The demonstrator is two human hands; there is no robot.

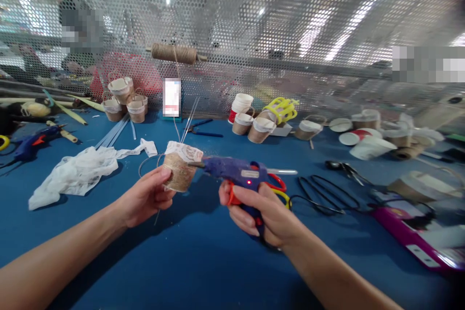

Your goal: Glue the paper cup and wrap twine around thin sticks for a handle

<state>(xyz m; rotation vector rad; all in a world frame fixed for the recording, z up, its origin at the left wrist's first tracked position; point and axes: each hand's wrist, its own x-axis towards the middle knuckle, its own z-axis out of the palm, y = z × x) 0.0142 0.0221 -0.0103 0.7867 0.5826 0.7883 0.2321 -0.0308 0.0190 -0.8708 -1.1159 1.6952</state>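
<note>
My left hand is closed around a small cup wrapped in jute twine, with white lace along its rim, held above the blue table. My right hand grips a blue hot glue gun with an orange trigger and a lit red lamp. The gun's nozzle touches the side of the cup near the rim. A thin strand of twine hangs from the cup.
White lace cloth lies left. Black scissors, red-handled scissors and a purple box lie right. Twine-wrapped cups and paper cups stand by the perforated screen, a twine spool hangs on it. A second glue gun lies far left. A person sits behind the screen.
</note>
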